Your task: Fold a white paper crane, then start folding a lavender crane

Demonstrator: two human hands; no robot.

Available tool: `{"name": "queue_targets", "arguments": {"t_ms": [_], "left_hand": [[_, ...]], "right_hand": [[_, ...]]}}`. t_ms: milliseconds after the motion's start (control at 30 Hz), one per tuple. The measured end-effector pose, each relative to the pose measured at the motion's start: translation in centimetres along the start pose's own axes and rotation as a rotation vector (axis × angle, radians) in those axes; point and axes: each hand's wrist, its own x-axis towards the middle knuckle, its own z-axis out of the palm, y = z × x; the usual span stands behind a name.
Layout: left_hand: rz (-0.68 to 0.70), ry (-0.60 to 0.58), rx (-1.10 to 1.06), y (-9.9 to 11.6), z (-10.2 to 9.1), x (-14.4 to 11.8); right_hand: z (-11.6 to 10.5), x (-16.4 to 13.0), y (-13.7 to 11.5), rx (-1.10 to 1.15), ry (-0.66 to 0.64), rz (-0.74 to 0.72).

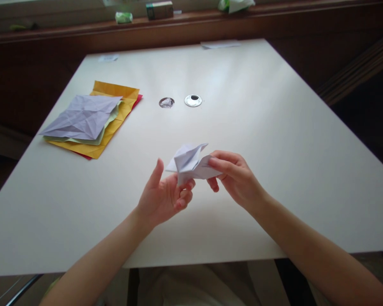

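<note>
Creased matt paper model (191, 163); smooth, faintly glossy table (274, 140)

No legible txt anywhere; box (160, 9) on ledge too blurry to read.

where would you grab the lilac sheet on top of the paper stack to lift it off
Take the lilac sheet by its near left corner, coming from the table's left edge. That creased corner overhangs the green and yellow sheets beneath, so fingers could probably pinch it alone. Both hands are busy: left hand and right hand hold the folded white paper.
</note>
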Motion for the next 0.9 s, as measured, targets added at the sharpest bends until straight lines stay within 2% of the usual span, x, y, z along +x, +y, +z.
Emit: {"name": "queue_targets", "arguments": {"t_ms": [133, 233, 333, 467, 567, 900], "left_hand": [[0.202, 0.056, 0.176, -0.2, -0.1, 0.1], [0.334, 0.198, 0.420, -0.6, -0.4, 0.3], [0.441, 0.338, 0.568, -0.7, -0.6, 0.4], [0.562, 0.422, 0.701, -0.5, -0.5, 0.1], [0.583, 0.419, 0.735, -0.6, -0.5, -0.1], [0.506, 0.332, 0.800, -1.2, -0.4, 0.1]], "right_hand": [[0.1, -0.1, 0.0, 0.032, -0.092, 0.056], [0.7, -0.1, 0.1, 0.005, -0.099, 0.050], [1.3, -0.2, 0.1, -0.027, -0.110, 0.063], [1.3, -0.4, 0.2, -0.063, -0.124, 0.086], [1.1, -0.4, 0.3, -0.103, -0.125, 0.094], [1.2, -0.1, 0.8, -0.130, -0.081, 0.155]]}}
